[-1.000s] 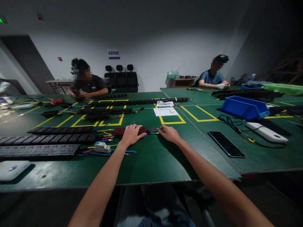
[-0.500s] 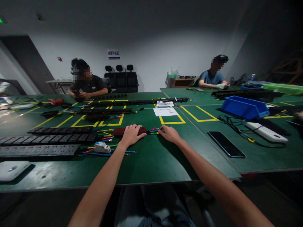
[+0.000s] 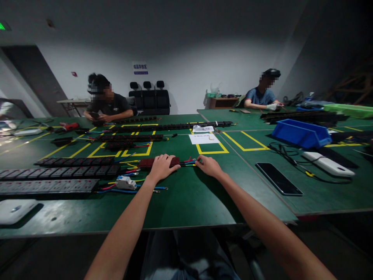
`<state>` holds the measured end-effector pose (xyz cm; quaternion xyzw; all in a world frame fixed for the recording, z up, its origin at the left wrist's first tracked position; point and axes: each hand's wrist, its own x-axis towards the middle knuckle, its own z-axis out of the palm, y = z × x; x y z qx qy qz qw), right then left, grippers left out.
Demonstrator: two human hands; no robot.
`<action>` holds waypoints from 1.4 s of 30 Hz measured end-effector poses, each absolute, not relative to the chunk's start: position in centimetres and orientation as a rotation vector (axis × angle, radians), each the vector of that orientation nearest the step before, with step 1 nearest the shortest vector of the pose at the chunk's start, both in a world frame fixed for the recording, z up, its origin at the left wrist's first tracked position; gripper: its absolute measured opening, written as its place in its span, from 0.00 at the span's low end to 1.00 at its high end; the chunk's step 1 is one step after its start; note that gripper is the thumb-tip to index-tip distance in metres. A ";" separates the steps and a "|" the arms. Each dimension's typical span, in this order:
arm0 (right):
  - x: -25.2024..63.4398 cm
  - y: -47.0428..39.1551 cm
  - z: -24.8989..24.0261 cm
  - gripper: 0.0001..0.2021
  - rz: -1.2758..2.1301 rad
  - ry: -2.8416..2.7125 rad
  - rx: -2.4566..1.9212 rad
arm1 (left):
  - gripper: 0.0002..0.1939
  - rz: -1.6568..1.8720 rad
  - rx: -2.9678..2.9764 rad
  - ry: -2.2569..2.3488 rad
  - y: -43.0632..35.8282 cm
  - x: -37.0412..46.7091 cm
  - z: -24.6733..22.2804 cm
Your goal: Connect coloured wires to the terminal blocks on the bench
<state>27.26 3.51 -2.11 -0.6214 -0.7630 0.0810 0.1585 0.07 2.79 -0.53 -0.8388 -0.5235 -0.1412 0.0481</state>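
red module (image 3: pixel 174 161) under left hand (image 3: pixel 161 167), palm down

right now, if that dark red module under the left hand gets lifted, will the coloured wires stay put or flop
The dark red module looks rigid, so it would probably lift as one piece. Its coloured wires are thin and loosely splayed, so they would likely droop and trail. The right hand rests on their ends, which may restrain them.

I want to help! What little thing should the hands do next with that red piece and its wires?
Probably tug the coloured wires straight: the right hand pinches their ends while the left hand presses down the dark red module they come from.
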 end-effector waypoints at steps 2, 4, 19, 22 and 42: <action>27.3 3.5 -2.1 0.12 0.232 -2.179 -1.779 | 0.38 -0.439 -2.561 -1.595 2.8 0.1 -0.5; 27.3 3.5 -2.1 0.12 0.231 -2.178 -1.778 | 0.38 -0.444 -2.559 -1.595 2.8 0.1 -0.5; 27.3 3.5 -2.2 0.12 0.223 -2.181 -1.774 | 0.37 -0.428 -2.544 -1.592 2.9 0.1 -0.6; 27.3 3.5 -2.1 0.13 0.225 -2.175 -1.776 | 0.38 -0.435 -2.551 -1.589 2.9 0.1 -0.6; 27.2 3.4 -2.1 0.12 0.226 -2.169 -1.772 | 0.39 -0.421 -2.550 -1.573 2.8 0.1 -0.6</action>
